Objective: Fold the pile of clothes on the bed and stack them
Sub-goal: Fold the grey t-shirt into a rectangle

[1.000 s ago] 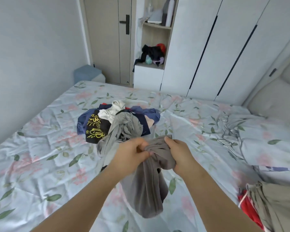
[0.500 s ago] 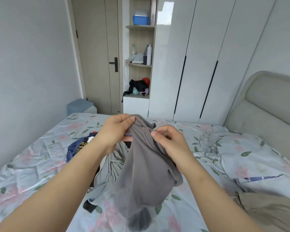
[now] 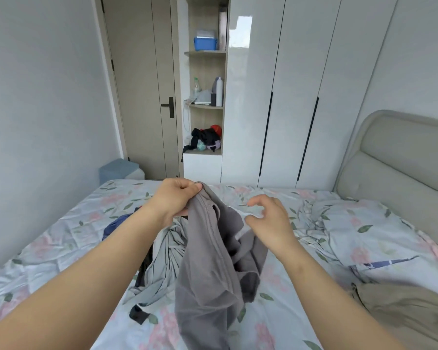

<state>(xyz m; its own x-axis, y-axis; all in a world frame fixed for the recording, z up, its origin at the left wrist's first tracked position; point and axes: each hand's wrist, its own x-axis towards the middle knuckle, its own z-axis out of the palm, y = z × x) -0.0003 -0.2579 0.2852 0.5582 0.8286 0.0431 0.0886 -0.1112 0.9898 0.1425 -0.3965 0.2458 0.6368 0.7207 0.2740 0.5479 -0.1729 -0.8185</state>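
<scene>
Left hand lifts a grey garment above the bed; right hand is empty beside it.
Both forearms reach forward from the bottom edge. A khaki garment point(image 3: 402, 314) lies near right on the bed point(image 3: 61, 248). The grey garment point(image 3: 208, 269) hangs down from the left hand point(image 3: 173, 198), fingers curled, pinching its top edge. The right hand point(image 3: 269, 218) is just right of the cloth, fingers half-curled, thumb and forefinger parted, gripping nothing. The pile of clothes point(image 3: 159, 258) lies behind the hanging cloth. A wardrobe point(image 3: 288, 97) stands at the far wall.
</scene>
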